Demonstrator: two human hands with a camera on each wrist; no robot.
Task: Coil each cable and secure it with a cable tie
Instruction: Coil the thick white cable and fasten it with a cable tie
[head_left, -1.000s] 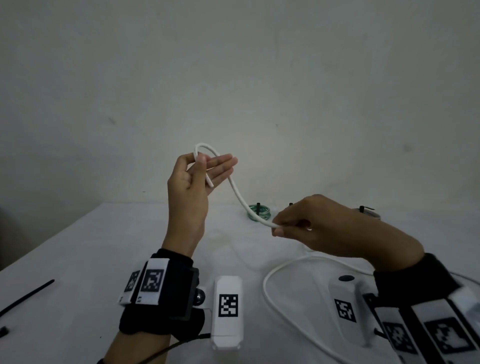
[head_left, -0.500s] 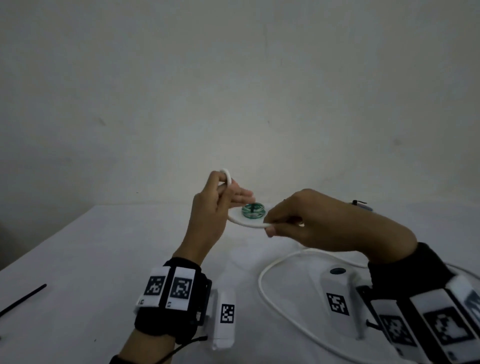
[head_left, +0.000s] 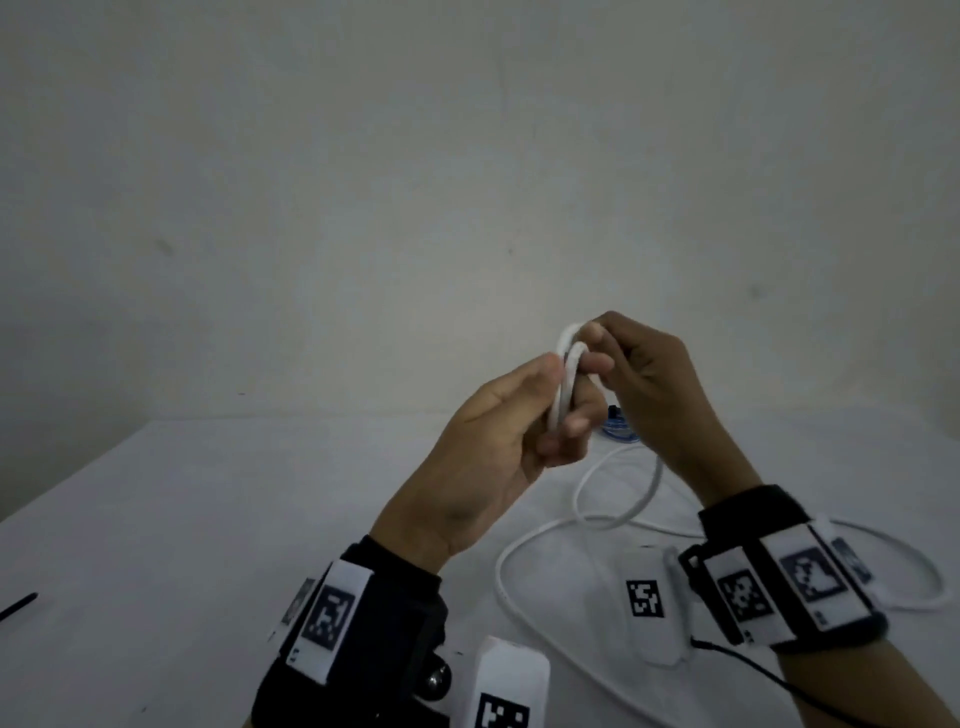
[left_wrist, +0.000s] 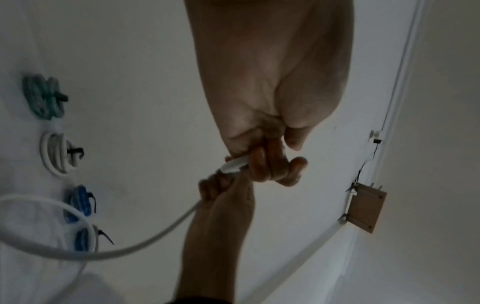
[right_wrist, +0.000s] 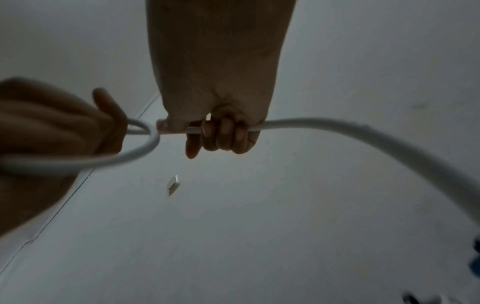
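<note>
Head view: a person is winding a white cable (head_left: 563, 384) above the counter (head_left: 208, 519), both hands raised and meeting in front of the chest. The left hand (head_left: 498, 447) is gripping the small coil, thumb on one side and curled fingers on the other, apparently so the finished loops are not springing apart. The right hand (head_left: 649, 384) is closing its fingers around the next stretch of cable just beside the coil, seemingly feeding another turn onto it. Most of the cable is lying slack on the counter below and to the right of the hands, looping back toward the right wrist, so the winding looks to be at an early stage.

Left wrist view is showing finished bundles beyond the hands, lined up on the counter: a green coil (left_wrist: 43, 97), a grey coil (left_wrist: 58, 154) and blue coils (left_wrist: 79, 202), each appearing cinched with a dark tie. A loose black tie (head_left: 18, 607) is lying far to the left of the left hand, probably waiting for this cable.

Right wrist view is showing the cable passing through the right fist and arcing away. Keeping the loops even may matter, since a stiff cable could be springing open before any tie goes on.
</note>
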